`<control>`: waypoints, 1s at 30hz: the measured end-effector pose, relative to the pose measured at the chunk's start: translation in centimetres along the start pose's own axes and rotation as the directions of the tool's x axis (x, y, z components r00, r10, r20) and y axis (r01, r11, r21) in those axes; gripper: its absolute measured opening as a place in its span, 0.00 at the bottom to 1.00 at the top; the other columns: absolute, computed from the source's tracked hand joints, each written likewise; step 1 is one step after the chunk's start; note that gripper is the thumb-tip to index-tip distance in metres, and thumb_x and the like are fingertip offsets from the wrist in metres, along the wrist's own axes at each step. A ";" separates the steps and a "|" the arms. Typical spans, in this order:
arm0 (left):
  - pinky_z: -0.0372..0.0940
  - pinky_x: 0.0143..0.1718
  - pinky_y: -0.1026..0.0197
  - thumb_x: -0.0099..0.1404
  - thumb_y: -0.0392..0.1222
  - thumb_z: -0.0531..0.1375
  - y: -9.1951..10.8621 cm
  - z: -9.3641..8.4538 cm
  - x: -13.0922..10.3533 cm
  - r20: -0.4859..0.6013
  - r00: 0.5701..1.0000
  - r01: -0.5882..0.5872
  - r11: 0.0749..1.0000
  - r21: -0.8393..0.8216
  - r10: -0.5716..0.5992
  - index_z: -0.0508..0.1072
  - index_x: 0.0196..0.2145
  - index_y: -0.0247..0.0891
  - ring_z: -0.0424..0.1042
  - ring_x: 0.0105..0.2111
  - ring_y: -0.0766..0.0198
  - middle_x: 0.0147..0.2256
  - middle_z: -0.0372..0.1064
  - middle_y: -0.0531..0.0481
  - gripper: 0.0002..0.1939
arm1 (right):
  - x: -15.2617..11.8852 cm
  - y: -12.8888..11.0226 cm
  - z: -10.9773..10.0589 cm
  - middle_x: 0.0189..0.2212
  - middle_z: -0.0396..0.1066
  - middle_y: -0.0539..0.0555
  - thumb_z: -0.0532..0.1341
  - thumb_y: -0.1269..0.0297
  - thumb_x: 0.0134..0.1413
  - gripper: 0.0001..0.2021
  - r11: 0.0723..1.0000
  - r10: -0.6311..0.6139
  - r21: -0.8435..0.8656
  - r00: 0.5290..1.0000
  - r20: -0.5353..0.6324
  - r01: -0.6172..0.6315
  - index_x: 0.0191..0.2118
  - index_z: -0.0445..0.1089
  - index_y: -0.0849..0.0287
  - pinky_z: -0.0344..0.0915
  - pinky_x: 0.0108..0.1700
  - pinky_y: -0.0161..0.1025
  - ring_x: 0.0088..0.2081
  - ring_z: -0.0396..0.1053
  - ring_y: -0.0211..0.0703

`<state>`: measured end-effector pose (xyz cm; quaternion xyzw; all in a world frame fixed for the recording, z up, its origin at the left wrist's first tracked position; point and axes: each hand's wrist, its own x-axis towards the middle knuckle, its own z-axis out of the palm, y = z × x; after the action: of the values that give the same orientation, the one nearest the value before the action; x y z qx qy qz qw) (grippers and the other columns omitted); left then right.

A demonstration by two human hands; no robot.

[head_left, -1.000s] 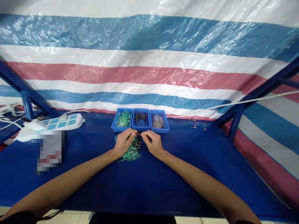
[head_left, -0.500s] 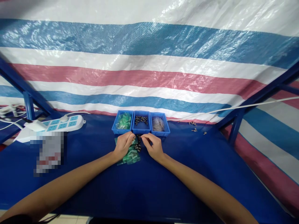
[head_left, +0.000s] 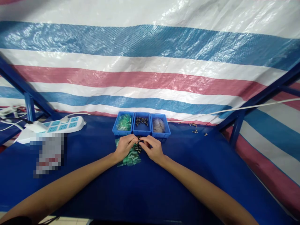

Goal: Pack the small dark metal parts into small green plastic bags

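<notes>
My left hand (head_left: 126, 146) and my right hand (head_left: 152, 147) meet fingertip to fingertip in front of the bins. Both are closed in a pinch; whatever lies between the fingers is too small to name. Under and beside the left hand lie small green plastic packets (head_left: 133, 158). Several small dark metal parts (head_left: 139, 150) lie on the table between the hands. Just behind stand a blue bin (head_left: 124, 132) holding green packets, a middle blue bin (head_left: 142, 130) holding small metal fittings, and a right blue bin (head_left: 160, 135) with clear plastic bags in it.
A white power strip (head_left: 77, 122) with plugs lies at the left, near a blurred grey patch (head_left: 51, 153). Loose metal fittings (head_left: 195, 131) are scattered at the back right. A white cable (head_left: 225, 110) runs along the striped sheet (head_left: 150, 79) behind the blue table (head_left: 150, 193).
My right hand has moved slightly left and my left hand slightly right, so their fingertips now come together. The bins and packets have stayed in place.
</notes>
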<state>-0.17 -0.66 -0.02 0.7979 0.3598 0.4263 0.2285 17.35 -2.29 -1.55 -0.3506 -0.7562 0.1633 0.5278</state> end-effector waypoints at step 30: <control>0.51 0.23 0.66 0.69 0.45 0.50 1.0 -0.4 -0.6 -0.144 0.985 0.095 0.995 0.004 -0.094 0.58 0.17 0.35 0.55 0.18 0.72 0.16 0.53 0.56 0.24 | 4.7 -3.0 -3.9 0.21 0.70 0.49 0.62 0.68 0.53 0.03 0.904 0.209 -0.428 0.873 0.440 -0.001 0.30 0.72 0.57 0.53 0.26 0.33 0.24 0.66 0.37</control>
<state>-0.38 -1.75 0.58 0.7484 0.4151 0.4693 0.2175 18.95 -1.62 5.03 -0.4451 -0.8587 0.1091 0.2295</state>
